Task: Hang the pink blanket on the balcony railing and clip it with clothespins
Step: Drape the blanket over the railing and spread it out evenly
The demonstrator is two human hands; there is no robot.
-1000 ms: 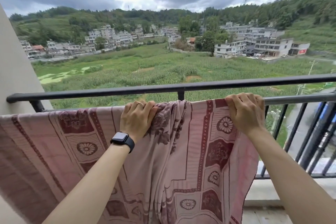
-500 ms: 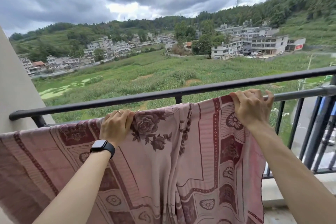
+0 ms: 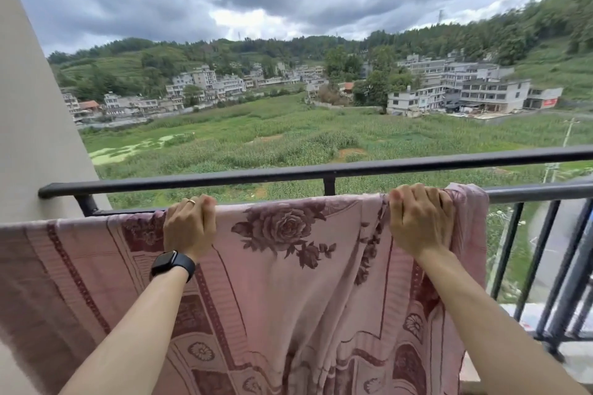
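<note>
Both hands curl over the fold: the left hand (image 3: 189, 228) and right hand (image 3: 420, 221) grip the pink blanket (image 3: 288, 282) where it drapes over the lower rail (image 3: 539, 194), probably to spread it flat for pegging. No clothespins show. A wall (image 3: 32, 138) stands left, with fields (image 3: 288, 138) beyond.

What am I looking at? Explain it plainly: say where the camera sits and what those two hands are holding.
No machine here: a person wears one wide-angle camera on the head, so you see their own arms from above. The left hand, with a black watch on its wrist, and the right hand each grip the top edge of the pink blanket, draped over the lower bar of the black balcony railing. No clothespins show. Fields and houses lie beyond.
</note>
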